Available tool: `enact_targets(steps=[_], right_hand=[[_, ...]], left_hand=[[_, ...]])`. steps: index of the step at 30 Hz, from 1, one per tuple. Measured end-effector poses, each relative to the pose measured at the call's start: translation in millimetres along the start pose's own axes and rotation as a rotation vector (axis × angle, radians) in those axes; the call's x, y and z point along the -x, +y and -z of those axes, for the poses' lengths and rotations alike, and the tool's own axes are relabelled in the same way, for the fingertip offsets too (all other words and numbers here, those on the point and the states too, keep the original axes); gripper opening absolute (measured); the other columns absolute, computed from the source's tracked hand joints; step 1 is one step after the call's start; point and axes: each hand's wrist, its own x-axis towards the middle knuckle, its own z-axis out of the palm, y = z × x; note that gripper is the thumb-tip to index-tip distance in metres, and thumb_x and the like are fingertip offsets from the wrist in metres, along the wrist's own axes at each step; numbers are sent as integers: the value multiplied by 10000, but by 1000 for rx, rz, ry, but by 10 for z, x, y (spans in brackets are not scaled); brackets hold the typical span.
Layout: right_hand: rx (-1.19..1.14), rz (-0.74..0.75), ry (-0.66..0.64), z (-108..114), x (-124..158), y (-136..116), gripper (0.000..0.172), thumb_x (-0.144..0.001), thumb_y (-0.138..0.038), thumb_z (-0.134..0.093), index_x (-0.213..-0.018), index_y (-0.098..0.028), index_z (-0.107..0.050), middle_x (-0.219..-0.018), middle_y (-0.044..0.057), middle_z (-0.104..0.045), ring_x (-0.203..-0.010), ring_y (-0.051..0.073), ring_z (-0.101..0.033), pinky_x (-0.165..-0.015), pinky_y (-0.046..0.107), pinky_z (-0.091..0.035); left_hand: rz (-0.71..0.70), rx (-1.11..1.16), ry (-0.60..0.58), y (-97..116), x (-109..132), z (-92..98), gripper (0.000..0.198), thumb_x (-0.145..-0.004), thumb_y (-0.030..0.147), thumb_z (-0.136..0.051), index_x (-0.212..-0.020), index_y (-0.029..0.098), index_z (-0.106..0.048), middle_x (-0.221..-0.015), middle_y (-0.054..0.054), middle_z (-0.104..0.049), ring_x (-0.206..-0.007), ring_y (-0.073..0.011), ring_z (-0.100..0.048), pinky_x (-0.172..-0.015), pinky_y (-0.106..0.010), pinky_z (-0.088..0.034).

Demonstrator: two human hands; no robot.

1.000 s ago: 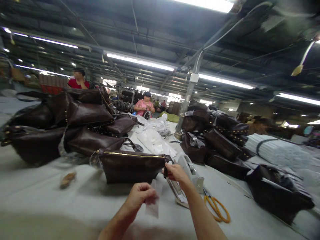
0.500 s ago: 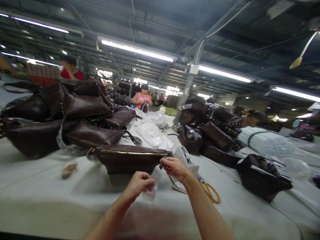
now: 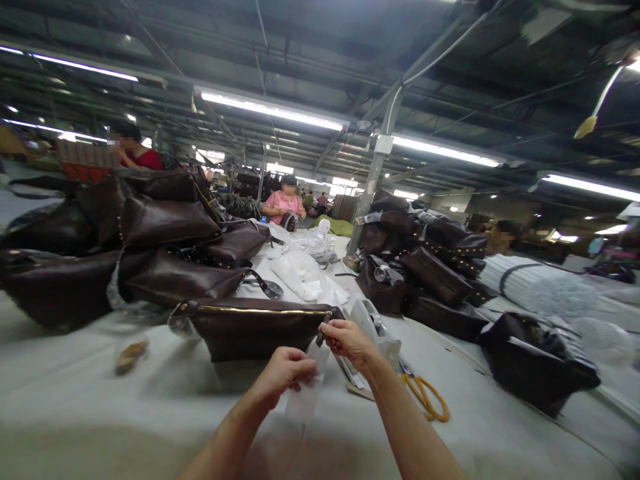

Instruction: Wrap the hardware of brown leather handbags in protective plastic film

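A dark brown leather bag (image 3: 250, 327) with a gold zip line stands on the white table (image 3: 75, 400) in front of me. My right hand (image 3: 346, 340) pinches the dark zipper pull (image 3: 323, 331) at the bag's right end. My left hand (image 3: 283, 375) is closed on a small clear plastic sleeve (image 3: 306, 393), held just below the pull. The sleeve's top edge reaches up to the fingers of my right hand.
Piles of brown bags lie at the left (image 3: 150, 240) and right (image 3: 430, 267). Orange-handled scissors (image 3: 425, 395) and a white tool (image 3: 380, 333) lie right of my hands. White plastic bags (image 3: 305, 273) sit behind; a small brown scrap (image 3: 130, 355) lies left. Other people work at the back.
My left hand has brought the clear sleeve up closer to the zipper pull that my right hand holds. The camera view shifted slightly.
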Motion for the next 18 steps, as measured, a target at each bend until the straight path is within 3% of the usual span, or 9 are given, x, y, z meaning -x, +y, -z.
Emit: enact_targets(steps=[12,18], right_hand=[[30,-19,8,47,-18,-24,425,-509,-450,-816,-570,-176,-498,-515,-65,-490,-509,63,-421,-543,218,-320],[36,-39,-1,60,-98,34,420,-496,-479,-799,-599,-179,-523,-598,-44,-558,-603,96,-506,-619,246,-390]], left_hand=[[40,98,13,73,-69,-71,433,-517,501,-751,-697,115,-677,-661,-76,-688,-545,-139,-593,-420,-197,-252],[4,199,16,46,-200,-132,516,-493,538,-782,-736,95,-677,-630,-62,-667,-500,-124,-564,-446,-218,-356]])
